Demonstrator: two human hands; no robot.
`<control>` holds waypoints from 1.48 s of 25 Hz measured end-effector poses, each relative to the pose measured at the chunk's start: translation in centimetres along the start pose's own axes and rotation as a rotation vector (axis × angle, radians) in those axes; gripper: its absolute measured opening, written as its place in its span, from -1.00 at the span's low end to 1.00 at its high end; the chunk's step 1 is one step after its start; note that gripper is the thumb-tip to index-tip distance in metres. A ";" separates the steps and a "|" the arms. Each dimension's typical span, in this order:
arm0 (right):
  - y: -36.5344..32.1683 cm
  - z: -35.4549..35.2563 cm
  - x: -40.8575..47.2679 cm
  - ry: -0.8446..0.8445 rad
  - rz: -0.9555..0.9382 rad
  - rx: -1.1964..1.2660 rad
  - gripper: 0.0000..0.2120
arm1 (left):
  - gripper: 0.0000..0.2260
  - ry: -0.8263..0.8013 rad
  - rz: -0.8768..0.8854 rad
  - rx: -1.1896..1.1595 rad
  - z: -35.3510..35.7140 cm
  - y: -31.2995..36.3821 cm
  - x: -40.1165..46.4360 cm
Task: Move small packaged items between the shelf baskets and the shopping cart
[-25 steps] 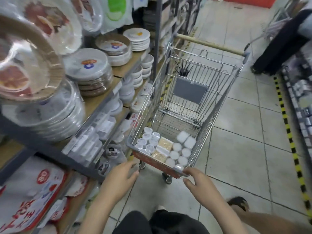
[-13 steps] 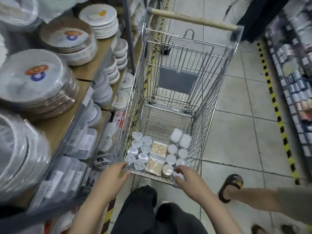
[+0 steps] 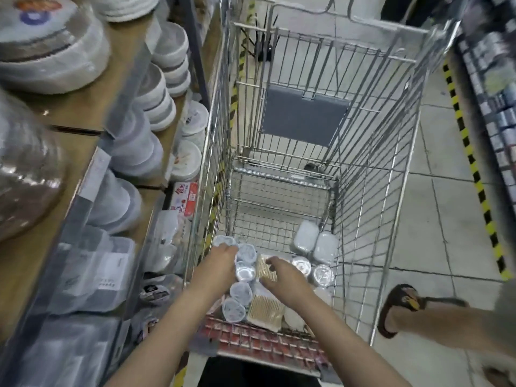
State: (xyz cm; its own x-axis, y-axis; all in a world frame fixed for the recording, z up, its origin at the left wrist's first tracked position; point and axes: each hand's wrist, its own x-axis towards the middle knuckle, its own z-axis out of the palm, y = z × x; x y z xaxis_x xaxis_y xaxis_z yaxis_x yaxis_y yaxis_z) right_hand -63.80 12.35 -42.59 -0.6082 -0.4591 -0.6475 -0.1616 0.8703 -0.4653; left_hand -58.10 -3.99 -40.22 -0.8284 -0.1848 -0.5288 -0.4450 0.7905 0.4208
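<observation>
Head view. Both hands were inside the shopping cart at its near end, over the packaged items: round lidded tubs and flat toothpick-like packs. Left hand lay on the tubs, fingers hidden, grip n/a (cannot tell). Right hand hovered w/ fingers loosely spread, holding nothing. Step judged: picking from cart. Next: close on one item, lift clear of wire wall toward shelf at left. A bystander's sandalled foot stood beside the cart.

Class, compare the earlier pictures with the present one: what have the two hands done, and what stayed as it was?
Both hands left the cart's near rim and reached down inside: the left hand onto the round tubs, the right hand over the toothpick packs. Neither clearly grips anything. The items lie as before.
</observation>
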 end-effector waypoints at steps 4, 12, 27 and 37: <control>0.6 2.3 7.1 -0.004 -0.063 -0.162 -0.46 | -0.67 -0.050 -0.062 0.116 2.8 -2.5 6.9; 1.3 6.5 13.9 -0.037 -0.084 -0.349 -0.51 | -0.68 -0.080 -0.110 0.247 6.7 -5.3 12.3; 1.9 5.2 15.5 0.045 -0.029 -0.096 -0.44 | -0.57 -0.017 -0.110 0.481 7.2 -5.4 15.3; 0.2 -4.4 5.2 0.331 -0.093 0.428 -0.42 | -0.48 0.315 0.036 -0.242 -1.7 0.5 6.6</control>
State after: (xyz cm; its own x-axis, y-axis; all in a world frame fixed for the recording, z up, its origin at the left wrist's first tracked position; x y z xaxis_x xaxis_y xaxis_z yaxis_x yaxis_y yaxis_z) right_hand -70.38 10.94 -43.40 -0.8297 -0.3896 -0.3998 0.0624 0.6470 -0.7599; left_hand -64.35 -5.84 -42.27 -0.8921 -0.3593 -0.2741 -0.4497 0.6461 0.6167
